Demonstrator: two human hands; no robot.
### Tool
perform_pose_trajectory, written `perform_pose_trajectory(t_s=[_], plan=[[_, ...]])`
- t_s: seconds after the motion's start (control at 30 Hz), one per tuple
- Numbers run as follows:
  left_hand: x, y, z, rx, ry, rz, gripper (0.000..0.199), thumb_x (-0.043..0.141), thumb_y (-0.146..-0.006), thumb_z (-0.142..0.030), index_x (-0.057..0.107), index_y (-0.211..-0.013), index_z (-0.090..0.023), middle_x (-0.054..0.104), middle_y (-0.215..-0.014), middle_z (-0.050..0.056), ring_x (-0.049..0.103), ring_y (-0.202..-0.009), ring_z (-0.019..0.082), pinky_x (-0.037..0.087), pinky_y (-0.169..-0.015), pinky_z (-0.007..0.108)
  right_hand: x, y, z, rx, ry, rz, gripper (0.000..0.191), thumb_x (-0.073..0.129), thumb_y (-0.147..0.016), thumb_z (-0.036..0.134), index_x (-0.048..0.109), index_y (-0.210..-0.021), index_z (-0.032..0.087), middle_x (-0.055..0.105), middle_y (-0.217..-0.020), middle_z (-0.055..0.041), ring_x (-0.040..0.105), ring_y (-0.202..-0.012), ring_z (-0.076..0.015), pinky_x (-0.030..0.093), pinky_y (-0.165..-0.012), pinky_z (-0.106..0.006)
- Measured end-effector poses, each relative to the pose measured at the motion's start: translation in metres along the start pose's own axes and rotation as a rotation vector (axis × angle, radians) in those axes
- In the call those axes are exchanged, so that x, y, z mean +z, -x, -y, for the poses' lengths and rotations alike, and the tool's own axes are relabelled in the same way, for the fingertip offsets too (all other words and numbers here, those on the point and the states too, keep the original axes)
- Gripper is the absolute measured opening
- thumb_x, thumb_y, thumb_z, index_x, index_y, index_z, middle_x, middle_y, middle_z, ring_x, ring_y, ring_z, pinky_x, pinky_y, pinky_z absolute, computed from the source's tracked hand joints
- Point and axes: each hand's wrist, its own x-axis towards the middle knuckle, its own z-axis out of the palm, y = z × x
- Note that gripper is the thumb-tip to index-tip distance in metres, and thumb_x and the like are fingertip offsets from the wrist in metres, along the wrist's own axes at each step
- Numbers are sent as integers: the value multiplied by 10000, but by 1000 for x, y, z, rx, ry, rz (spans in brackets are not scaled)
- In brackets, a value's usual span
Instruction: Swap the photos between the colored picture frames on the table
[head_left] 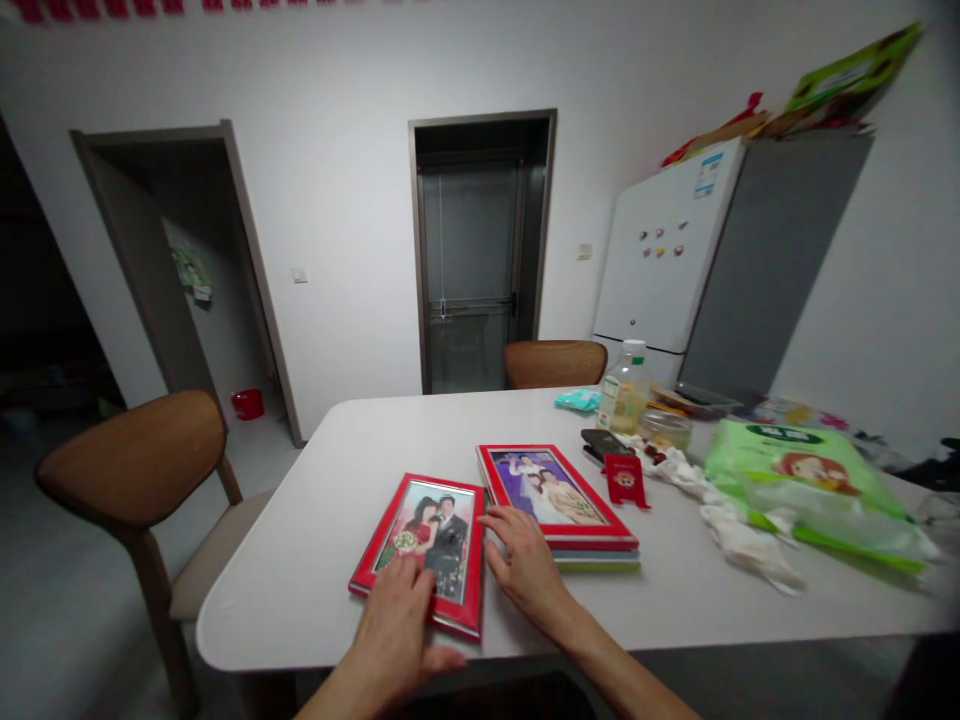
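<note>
A red-framed photo (469, 590) of a couple lies tilted on the white table near its front edge. Over its lower left part rests my left hand (397, 625), fingers spread, the thumb off to the right. My right hand (523, 565) is between this frame and a stack, its fingertips by the frame's right edge and its fingers apart, holding nothing. The stack, just to the right, has a red-framed wedding photo (551, 490) on top, with grey and green frames (596, 565) under it.
On the white table (330, 440), to the right, are a dark phone (604, 443), a red booklet (624, 480), a bottle (622, 390), crumpled tissues (742, 535) and a green package (810, 475). Wooden chairs (135, 460) stand at the left and far side.
</note>
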Motion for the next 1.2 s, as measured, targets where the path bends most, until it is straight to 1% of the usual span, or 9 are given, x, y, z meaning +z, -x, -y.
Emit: perform_pose_trajectory(t_s=[0.1, 0.2, 0.33, 0.47, 0.57, 0.77, 0.93, 1.1, 1.2], plan=[[8, 25, -15, 74, -21, -19, 441, 717, -504, -316, 529, -886, -200, 533, -967, 38, 479, -889, 245, 400, -789, 365, -2, 4, 6, -23, -16, -31, 257, 448, -712, 153, 592, -925, 148, 578, -988, -108, 483, -959, -220, 371, -853, -423], [10, 28, -21, 121, -60, -77, 214, 585, -618, -117, 540, -811, -199, 565, -875, 22, 502, -834, 219, 433, -744, 348, -8, 4, 16, -51, -61, -59, 252, 451, -720, 159, 585, -933, 169, 576, -1001, -94, 481, -977, -213, 376, -860, -421], [-16, 21, -15, 175, 74, -279, 348, 491, -673, -100, 493, -1006, -200, 554, -956, 60, 499, -905, 238, 452, -759, 377, -17, -3, 33, -45, -176, -106, 274, 438, -750, 199, 546, -1001, 185, 561, -1039, -82, 474, -1010, -193, 387, -876, -391], [-53, 18, -3, -24, 404, -522, 435, 405, -757, -170, 347, -1186, -215, 492, -1106, 71, 498, -965, 202, 462, -788, 345, -8, -11, 54, 5, -296, -34, 317, 426, -763, 234, 506, -1068, 194, 554, -1066, -78, 481, -1017, -183, 387, -886, -373], [-62, 20, 10, -236, 641, -600, 463, 432, -762, -289, 324, -1206, -215, 438, -1209, 62, 485, -1019, 194, 484, -754, 283, 10, -13, 68, 24, -386, 96, 345, 423, -770, 254, 483, -1105, 195, 551, -1077, -80, 494, -1001, -176, 397, -871, -352], [-27, 41, 33, -389, 784, -491, 523, 434, -736, -370, 332, -1204, -160, 464, -1220, 74, 431, -1113, 212, 413, -884, 316, 28, -5, 74, 18, -332, 254, 299, 505, -702, 227, 561, -991, 180, 571, -1010, -76, 494, -948, -182, 384, -855, -326], [5, 59, 36, -378, 542, -382, 530, 397, -773, -357, 283, -1241, -136, 418, -1258, 111, 365, -1165, 225, 302, -973, 395, 28, 6, 62, 24, -225, 302, 289, 538, -656, 187, 597, -939, 173, 542, -1022, -98, 469, -962, -205, 378, -839, -329], [24, 67, 40, -326, 323, -268, 511, 391, -782, -341, 301, -1226, -107, 442, -1230, 156, 363, -1164, 249, 260, -978, 464, 26, 14, 58, -34, -169, 325, 273, 536, -652, 163, 602, -914, 202, 539, -1000, -81, 466, -932, -197, 384, -800, -327], [34, 69, 44, -284, 231, -265, 506, 421, -777, -350, 314, -1221, -132, 418, -1255, 149, 348, -1175, 245, 253, -980, 469, 24, 17, 56, -54, -140, 344, 284, 526, -666, 161, 596, -937, 214, 533, -1005, -77, 461, -922, -193, 380, -795, -329]])
